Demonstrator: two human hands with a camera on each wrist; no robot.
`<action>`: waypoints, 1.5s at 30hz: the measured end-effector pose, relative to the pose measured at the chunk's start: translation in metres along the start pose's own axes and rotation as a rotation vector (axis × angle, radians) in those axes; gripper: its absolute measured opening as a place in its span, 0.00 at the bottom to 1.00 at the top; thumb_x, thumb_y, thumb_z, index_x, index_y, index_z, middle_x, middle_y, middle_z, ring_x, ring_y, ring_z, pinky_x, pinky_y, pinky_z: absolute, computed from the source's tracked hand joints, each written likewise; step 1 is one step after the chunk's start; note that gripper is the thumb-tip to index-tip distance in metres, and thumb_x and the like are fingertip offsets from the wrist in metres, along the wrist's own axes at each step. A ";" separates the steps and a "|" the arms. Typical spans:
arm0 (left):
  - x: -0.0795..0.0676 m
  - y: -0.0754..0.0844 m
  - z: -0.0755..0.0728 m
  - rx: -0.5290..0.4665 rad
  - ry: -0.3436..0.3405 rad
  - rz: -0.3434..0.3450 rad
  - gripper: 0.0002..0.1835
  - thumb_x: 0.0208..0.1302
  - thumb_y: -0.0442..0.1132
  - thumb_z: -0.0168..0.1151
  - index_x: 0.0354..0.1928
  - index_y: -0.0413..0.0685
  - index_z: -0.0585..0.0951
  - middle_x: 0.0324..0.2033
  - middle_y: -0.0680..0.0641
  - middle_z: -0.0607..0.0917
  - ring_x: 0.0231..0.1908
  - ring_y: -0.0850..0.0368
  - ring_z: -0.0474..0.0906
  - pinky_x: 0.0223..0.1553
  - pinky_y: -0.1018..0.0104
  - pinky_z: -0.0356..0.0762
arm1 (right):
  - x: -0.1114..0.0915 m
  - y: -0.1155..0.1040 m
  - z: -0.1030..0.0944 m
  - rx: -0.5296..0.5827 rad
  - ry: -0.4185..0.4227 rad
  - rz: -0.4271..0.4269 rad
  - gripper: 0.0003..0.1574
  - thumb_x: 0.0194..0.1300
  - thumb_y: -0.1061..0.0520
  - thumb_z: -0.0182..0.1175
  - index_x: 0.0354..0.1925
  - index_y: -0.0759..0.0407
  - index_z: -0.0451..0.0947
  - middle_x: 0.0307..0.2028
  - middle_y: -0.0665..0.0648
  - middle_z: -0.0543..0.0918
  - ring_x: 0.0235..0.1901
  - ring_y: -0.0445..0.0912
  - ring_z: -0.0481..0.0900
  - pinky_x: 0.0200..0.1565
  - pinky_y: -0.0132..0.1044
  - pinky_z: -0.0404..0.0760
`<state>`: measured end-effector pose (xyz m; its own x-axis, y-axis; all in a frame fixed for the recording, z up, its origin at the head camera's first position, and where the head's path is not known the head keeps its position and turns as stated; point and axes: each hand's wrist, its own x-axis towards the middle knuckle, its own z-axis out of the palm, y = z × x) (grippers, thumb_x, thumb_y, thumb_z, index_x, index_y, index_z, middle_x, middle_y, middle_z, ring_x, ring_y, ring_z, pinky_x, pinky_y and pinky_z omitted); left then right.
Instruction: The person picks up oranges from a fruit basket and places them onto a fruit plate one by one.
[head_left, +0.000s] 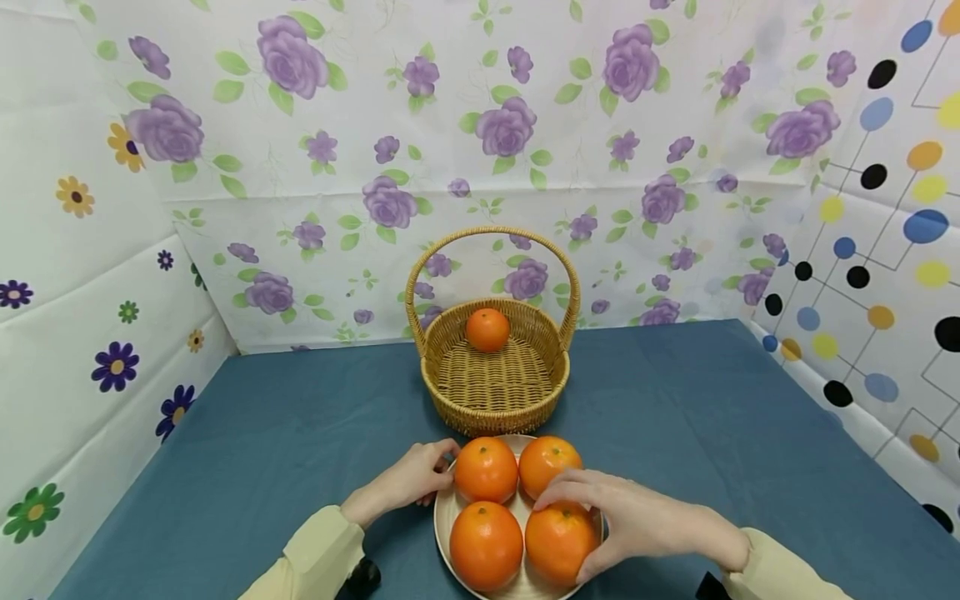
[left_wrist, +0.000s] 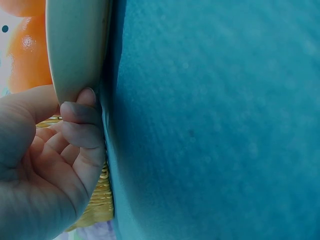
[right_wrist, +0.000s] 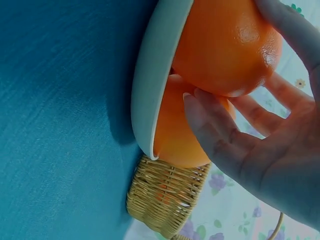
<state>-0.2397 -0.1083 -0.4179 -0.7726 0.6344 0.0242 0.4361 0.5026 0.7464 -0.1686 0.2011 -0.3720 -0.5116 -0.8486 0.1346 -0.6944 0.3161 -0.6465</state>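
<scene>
A round pale plate (head_left: 444, 521) bears several large oranges. My left hand (head_left: 408, 479) pinches its left rim between thumb and fingers, with the thumb over the edge of the plate (left_wrist: 77, 45) in the left wrist view. At the front right of the plate, my right hand (head_left: 645, 512) has its thumb and fingers around an orange (head_left: 558, 546). In the right wrist view the fingers curve about this orange (right_wrist: 230, 45), and another orange (right_wrist: 180, 130) sits behind it. The remaining oranges, one of them an orange (head_left: 486, 546) at front left, lie beside it.
Just behind the plate stands a wicker basket (head_left: 495, 417) with a tall arched handle. One smaller orange fruit (head_left: 487, 330) lies inside, against its back wall. A blue cloth (head_left: 675, 400) covers the table, and patterned curtains (head_left: 510, 125) hang at the back and sides.
</scene>
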 end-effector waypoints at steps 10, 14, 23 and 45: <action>0.000 0.001 0.000 -0.003 0.001 -0.004 0.10 0.56 0.27 0.52 0.41 0.43 0.73 0.10 0.51 0.71 0.07 0.60 0.65 0.09 0.67 0.65 | 0.001 0.001 0.004 -0.069 0.010 -0.006 0.39 0.49 0.43 0.66 0.59 0.44 0.64 0.55 0.45 0.66 0.51 0.42 0.67 0.48 0.41 0.70; 0.000 0.001 0.000 -0.013 -0.001 -0.008 0.10 0.56 0.27 0.52 0.41 0.43 0.73 0.11 0.51 0.71 0.07 0.60 0.65 0.08 0.67 0.65 | 0.001 0.000 0.004 -0.085 0.009 0.003 0.40 0.49 0.43 0.67 0.59 0.44 0.64 0.55 0.45 0.66 0.51 0.42 0.67 0.47 0.42 0.70; 0.000 0.000 0.001 -0.010 -0.002 -0.014 0.10 0.56 0.27 0.52 0.41 0.43 0.73 0.11 0.50 0.72 0.07 0.59 0.65 0.09 0.66 0.66 | -0.001 -0.004 -0.001 -0.081 -0.017 0.076 0.49 0.47 0.42 0.68 0.65 0.41 0.57 0.60 0.46 0.62 0.52 0.43 0.67 0.44 0.42 0.72; 0.000 0.000 0.000 -0.001 0.002 -0.006 0.09 0.58 0.29 0.52 0.41 0.43 0.73 0.10 0.50 0.71 0.07 0.58 0.65 0.09 0.66 0.65 | 0.001 -0.026 -0.016 -0.048 0.065 0.145 0.48 0.51 0.44 0.66 0.66 0.43 0.54 0.59 0.50 0.63 0.46 0.44 0.71 0.41 0.42 0.72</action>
<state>-0.2392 -0.1084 -0.4175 -0.7763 0.6300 0.0211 0.4309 0.5061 0.7471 -0.1594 0.1993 -0.3431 -0.6390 -0.7638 0.0912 -0.6331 0.4549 -0.6263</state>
